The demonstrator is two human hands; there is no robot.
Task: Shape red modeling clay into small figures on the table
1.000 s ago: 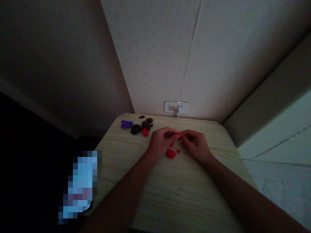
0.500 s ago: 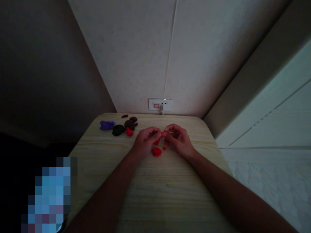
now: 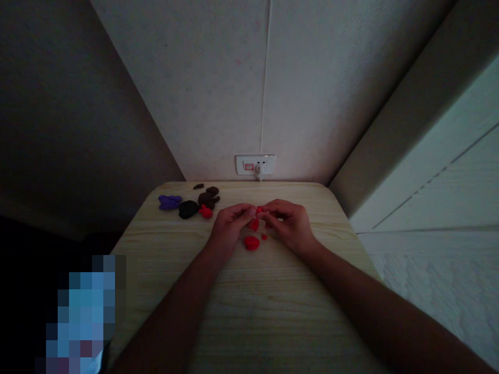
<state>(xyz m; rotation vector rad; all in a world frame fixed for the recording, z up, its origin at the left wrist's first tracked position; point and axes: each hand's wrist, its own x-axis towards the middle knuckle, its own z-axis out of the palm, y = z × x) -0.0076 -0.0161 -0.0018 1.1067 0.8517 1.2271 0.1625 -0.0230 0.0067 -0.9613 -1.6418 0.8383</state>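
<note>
Fingertips of my left hand (image 3: 233, 223) and my right hand (image 3: 289, 221) meet over the table, pinching a small bit of red modelling clay (image 3: 259, 210) between them. Both hands are closed, and the fingers partly hide the piece. Just below the left fingers shows another red clay piece (image 3: 254, 224); whether it touches the hand I cannot tell. On the wood nearer to me lies a larger red clay lump (image 3: 251, 243), with a tiny red clay ball (image 3: 264, 237) at its upper right.
Left of my hands on the table (image 3: 249, 311) lie a red clay shape (image 3: 206, 211), a black clay lump (image 3: 188, 209), brown clay pieces (image 3: 208, 198) and purple clay (image 3: 169, 202). A wall socket (image 3: 255, 164) with a plug sits behind. A pixelated bright patch (image 3: 86, 306) covers the lower left.
The fingertips have shifted slightly around the red clay bit, and the right fingers have drawn away from the tiny ball. The view has tilted a little; the other clay pieces stay put.
</note>
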